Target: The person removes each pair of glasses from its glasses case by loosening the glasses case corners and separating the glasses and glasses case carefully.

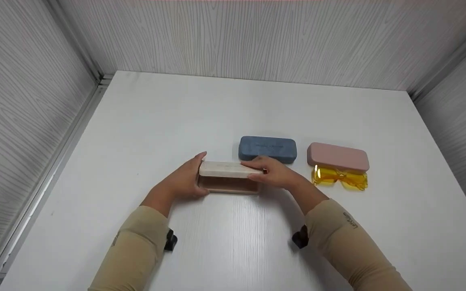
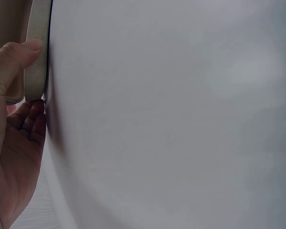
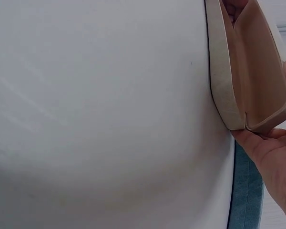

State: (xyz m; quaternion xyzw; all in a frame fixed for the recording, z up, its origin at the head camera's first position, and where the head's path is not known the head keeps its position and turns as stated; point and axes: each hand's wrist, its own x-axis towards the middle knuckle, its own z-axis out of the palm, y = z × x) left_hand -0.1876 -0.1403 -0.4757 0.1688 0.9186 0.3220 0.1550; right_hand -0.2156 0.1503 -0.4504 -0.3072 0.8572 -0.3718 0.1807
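A cream glasses case (image 1: 229,169) with a tan lining (image 3: 260,67) sits on the table with its lid raised partway. My left hand (image 1: 182,180) grips its left end. In the left wrist view, the left thumb (image 2: 19,55) presses on the front wall of the base. My right hand (image 1: 275,173) holds the lid by its right end, fingers on top and thumb at the front edge. A blue glasses case (image 1: 268,148), closed, lies just behind the right hand.
To the right lies a closed pink glasses case (image 1: 338,156). Yellow transparent glasses (image 1: 340,178) rest right in front of it. The white table (image 1: 233,109) is bounded by wood-grain panels (image 1: 233,40) at the back and sides.
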